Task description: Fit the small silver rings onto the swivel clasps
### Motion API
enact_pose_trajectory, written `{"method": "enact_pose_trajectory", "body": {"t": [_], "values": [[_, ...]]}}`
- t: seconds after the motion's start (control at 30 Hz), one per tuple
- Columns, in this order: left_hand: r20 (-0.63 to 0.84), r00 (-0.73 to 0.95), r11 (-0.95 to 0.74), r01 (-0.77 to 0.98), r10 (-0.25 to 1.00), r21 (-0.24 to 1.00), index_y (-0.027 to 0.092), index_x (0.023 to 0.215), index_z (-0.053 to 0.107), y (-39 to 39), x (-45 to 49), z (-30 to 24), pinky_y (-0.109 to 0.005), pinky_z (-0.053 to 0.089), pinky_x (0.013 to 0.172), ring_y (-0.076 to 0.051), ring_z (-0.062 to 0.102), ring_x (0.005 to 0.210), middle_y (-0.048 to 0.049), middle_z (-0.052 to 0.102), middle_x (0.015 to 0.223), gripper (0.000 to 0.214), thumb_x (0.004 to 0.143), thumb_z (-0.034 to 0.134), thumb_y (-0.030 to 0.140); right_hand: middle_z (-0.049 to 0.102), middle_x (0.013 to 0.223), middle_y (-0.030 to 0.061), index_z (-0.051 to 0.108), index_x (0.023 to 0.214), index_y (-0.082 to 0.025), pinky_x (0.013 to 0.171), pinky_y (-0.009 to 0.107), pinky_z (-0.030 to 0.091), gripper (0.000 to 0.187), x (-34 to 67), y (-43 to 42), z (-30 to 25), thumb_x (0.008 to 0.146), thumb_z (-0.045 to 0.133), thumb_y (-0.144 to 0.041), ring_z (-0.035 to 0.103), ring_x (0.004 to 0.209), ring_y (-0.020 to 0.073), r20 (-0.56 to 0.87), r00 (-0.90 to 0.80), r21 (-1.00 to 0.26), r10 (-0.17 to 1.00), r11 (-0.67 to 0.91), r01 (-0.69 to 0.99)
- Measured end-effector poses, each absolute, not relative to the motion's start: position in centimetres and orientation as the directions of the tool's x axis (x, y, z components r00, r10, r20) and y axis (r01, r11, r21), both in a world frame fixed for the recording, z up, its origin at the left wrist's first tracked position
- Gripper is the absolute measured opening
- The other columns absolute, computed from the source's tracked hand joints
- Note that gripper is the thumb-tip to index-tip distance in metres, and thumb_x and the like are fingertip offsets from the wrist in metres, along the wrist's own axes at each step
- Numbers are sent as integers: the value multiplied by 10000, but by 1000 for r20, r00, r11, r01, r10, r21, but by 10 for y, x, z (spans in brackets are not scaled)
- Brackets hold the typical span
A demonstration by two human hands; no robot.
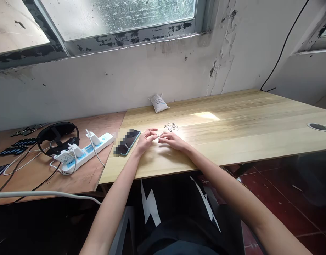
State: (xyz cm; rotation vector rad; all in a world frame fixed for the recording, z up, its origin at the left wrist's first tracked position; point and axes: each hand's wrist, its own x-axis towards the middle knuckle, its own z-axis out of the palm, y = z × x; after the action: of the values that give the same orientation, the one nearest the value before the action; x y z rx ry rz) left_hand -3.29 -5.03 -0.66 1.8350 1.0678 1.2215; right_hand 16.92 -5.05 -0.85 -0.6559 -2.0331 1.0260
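My left hand (pixel 146 140) and my right hand (pixel 173 141) rest low over a pale wooden desk (pixel 232 138), fingertips meeting. Between them, a small metal ring (pixel 158 135) appears pinched by both hands, though it is tiny in view. A loose pile of similar metal rings (pixel 170 126) lies just beyond my right fingers. Left of my left hand, a smartphone (pixel 131 141) lies flat, its screen partly blurred out. A white fabric sachet (pixel 159 103) stands further back against the wall.
A lower plywood shelf (pixel 99 127) to the left holds a white power strip (pixel 87 153) with plugged-in chargers, a black headset (pixel 58 136) and several dark circuit boards (pixel 12 151). A round cable grommet (pixel 318 126) sits in the desk's right side. A wall and window rise behind.
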Motion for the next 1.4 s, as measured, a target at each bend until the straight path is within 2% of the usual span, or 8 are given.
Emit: {"method": "enact_pose_trajectory", "body": {"t": [0.17,0.37,0.57,0.67,0.9,1.13,1.27,1.4], "values": [[457,283,-538,462,843,705,207,702,630,-53,-33,-3,-445,346,1084,-244,540,1190,-51,643,1194,128,795,645,293,646,779,33,683,780,-141,673,263,420,375,173,-48,-8,878,547,-476,542,684,128,242,-530,-936,813,339,93],[568,385,-632,698,727,337,231,732,623,-60,-25,-6,-439,368,1032,-263,514,1176,-29,673,1148,86,805,626,186,659,738,40,655,699,-143,741,275,443,313,175,-46,-9,842,550,-400,581,738,147,200,-519,-948,831,299,113],[604,461,-652,747,650,131,233,782,633,-68,-21,-4,-462,316,1064,-281,459,1296,-33,636,1258,125,847,573,146,645,712,27,652,710,-140,704,275,455,300,184,-56,-1,839,571,-398,571,683,140,59,-659,-971,750,197,138],[579,553,-710,702,599,64,226,781,635,-69,-17,-5,-456,302,1078,-275,459,1309,-37,614,1300,160,866,537,132,652,762,37,679,719,-144,728,286,456,313,186,-58,-3,875,533,-374,582,719,151,105,-645,-919,757,321,228],[534,506,-652,749,677,118,232,847,640,-66,-19,-12,-465,321,1057,-282,443,1298,-52,565,1349,42,863,602,235,625,956,85,729,850,-197,828,374,419,288,196,-65,-20,947,488,-323,553,908,215,390,-509,-428,767,640,638],[441,432,-570,783,787,249,265,1087,660,-55,-21,-19,-456,382,1016,-268,479,1229,-69,559,1317,220,902,564,337,635,960,89,743,940,-215,707,306,430,283,223,-32,-15,948,498,-357,576,877,214,313,-482,-367,819,572,734],[427,470,-594,772,773,226,277,949,711,-44,-17,-21,-446,386,1008,-257,490,1203,-48,596,1262,145,895,583,318,651,946,98,730,984,-206,719,321,413,251,218,-15,-13,936,510,-317,592,879,233,366,-277,-293,888,393,872],[443,463,-599,765,768,238,278,914,727,-39,-18,-22,-436,392,988,-244,513,1153,-37,636,1199,133,895,600,316,655,1024,109,705,1042,-190,809,347,392,256,200,-13,-11,946,481,-269,598,907,225,410,-392,-146,824,483,863]]}}
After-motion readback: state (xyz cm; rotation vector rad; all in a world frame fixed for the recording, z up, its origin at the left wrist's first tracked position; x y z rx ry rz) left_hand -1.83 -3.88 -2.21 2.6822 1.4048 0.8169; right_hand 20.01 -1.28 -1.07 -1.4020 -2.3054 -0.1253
